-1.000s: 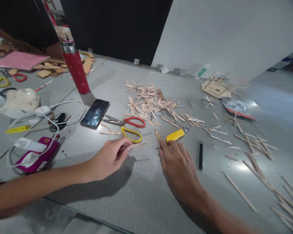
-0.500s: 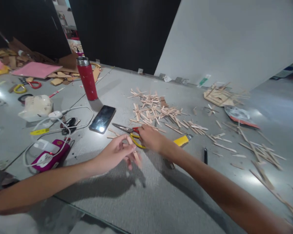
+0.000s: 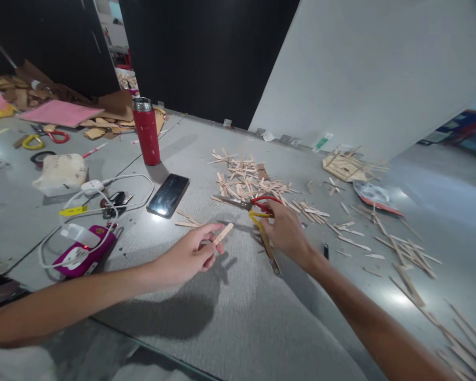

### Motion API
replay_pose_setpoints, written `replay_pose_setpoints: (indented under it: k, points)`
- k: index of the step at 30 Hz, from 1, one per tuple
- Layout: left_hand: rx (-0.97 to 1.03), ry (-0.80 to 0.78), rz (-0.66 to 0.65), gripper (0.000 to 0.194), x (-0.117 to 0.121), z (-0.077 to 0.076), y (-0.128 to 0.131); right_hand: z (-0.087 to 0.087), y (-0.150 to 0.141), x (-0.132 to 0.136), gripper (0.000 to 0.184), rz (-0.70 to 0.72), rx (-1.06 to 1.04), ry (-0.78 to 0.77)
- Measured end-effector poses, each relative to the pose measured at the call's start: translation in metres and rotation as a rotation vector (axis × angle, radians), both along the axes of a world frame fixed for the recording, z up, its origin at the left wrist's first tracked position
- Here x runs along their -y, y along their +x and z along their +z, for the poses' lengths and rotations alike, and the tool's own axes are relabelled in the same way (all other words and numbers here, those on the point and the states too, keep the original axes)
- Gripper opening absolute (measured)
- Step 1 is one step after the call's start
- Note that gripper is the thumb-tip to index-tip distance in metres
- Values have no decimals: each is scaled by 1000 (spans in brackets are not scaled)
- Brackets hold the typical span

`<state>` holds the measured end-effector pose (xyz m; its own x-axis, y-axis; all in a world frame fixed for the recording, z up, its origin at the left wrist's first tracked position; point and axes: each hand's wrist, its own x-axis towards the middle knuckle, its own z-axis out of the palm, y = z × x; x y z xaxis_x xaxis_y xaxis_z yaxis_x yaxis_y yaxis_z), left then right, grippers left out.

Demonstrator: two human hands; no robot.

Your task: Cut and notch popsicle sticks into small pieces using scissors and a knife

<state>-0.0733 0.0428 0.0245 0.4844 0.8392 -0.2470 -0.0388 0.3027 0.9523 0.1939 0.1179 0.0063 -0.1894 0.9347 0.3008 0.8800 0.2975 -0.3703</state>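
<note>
My left hand (image 3: 192, 254) pinches a short wooden craft stick (image 3: 224, 233) between thumb and fingers, its free end pointing up and right. Over the table, my right hand (image 3: 287, 230) grips a pair of scissors (image 3: 248, 204) by the red and yellow handles, blades pointing left. The blades look slightly parted and are apart from the stick. Beneath the right hand lies a long, narrow tool with a metal end (image 3: 273, 256), partly hidden by the fingers. A few sticks (image 3: 188, 219) lie just beyond my left hand.
Behind the scissors spreads a pile of craft sticks (image 3: 241, 180). A black phone (image 3: 168, 196) and red bottle (image 3: 146, 132) stand left of it. Further left are a purple power bank (image 3: 85, 251) with white cables and keys (image 3: 117, 203). A stick structure (image 3: 349, 164) sits back right.
My right hand has lifted the scissors off the table and moved right with them. The stick in my left hand has turned, its free end now pointing up and right.
</note>
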Motion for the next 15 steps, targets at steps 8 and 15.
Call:
replay_pose_setpoints:
  k: [8,15]
  points:
    - [105,70,-32,26,4,17,3,-4,5,57,71,160,-431,-215]
    - [-23,273,65,25,19,31,8,1,-31,146,52,235,-872,-486]
